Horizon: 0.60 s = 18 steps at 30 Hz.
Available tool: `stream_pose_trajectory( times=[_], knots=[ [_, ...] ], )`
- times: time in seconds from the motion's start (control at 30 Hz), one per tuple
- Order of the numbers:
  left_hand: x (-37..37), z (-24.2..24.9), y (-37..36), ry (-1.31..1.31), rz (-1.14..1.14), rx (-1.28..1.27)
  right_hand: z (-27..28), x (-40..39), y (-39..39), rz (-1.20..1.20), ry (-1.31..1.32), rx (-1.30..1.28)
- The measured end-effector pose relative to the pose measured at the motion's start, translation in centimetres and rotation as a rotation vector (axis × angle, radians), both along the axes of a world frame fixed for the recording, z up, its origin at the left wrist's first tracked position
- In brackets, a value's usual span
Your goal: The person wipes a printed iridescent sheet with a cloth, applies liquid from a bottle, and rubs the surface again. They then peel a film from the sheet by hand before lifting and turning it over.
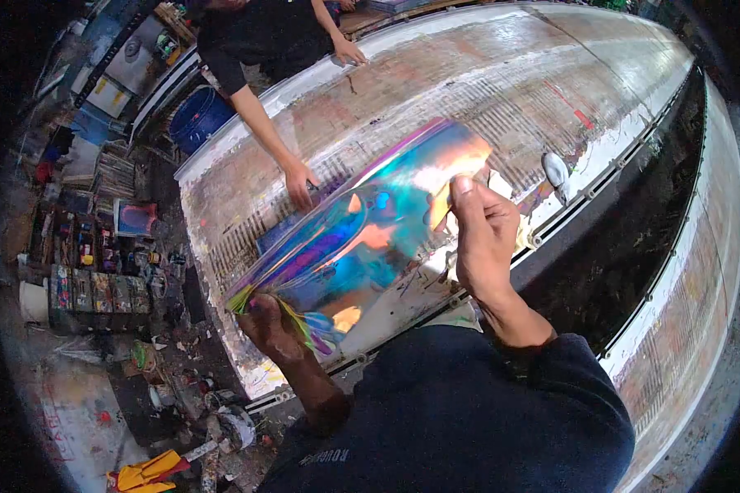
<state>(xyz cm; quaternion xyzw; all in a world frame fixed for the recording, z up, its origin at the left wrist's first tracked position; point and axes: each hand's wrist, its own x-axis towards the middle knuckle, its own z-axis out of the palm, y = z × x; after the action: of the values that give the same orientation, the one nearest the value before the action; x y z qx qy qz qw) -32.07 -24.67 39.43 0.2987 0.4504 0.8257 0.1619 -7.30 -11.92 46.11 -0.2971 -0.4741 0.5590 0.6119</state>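
An iridescent plastic sheet (390, 246), shining blue, purple and orange, is stretched between my two hands above a long work table (501, 49). My left hand (273, 327) is closed around its gathered left end, where yellow-green and purple folds stick out. At the upper right of the sheet, my right hand (487, 234) pinches the edge between thumb and fingers. Part of a blue flat piece (273, 237) shows on the table behind the sheet; the rest of it is hidden.
Across the table a person in dark clothes rests one hand (300, 185) near the sheet and another hand (350, 51) farther back. A grey-white rounded object (556, 171) lies near the table's edge. A blue barrel (199, 119) and cluttered shelves (99, 287) stand left.
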Motion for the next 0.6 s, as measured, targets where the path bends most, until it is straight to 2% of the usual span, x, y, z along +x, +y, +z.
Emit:
stream_pose_trajectory(
  times=[0.1,0.2,0.27,0.33,0.4,0.6],
  knots=[
    [0.7,1.5,-0.2,0.054,-0.068,-0.042,0.1,0.2,-0.3,-0.004,0.013,-0.025],
    [-0.9,0.2,-0.8,0.057,-0.192,0.049,0.4,0.5,-0.7,-0.014,0.023,-0.037],
    [-1.5,-0.1,-1.2,0.040,-0.201,0.046,1.0,0.7,-1.3,-0.009,-0.046,-0.008],
    [-2.1,-0.2,-1.3,0.025,-0.209,0.042,0.9,1.0,-1.8,0.024,-0.008,-0.016],
    [-2.4,-0.1,-1.2,0.022,-0.296,0.111,1.5,1.0,-2.4,0.031,-0.077,-0.037],
    [-1.7,-0.2,-2.1,-0.031,-0.118,0.011,2.1,0.4,-2.9,0.034,-0.082,0.034]
  ],
)
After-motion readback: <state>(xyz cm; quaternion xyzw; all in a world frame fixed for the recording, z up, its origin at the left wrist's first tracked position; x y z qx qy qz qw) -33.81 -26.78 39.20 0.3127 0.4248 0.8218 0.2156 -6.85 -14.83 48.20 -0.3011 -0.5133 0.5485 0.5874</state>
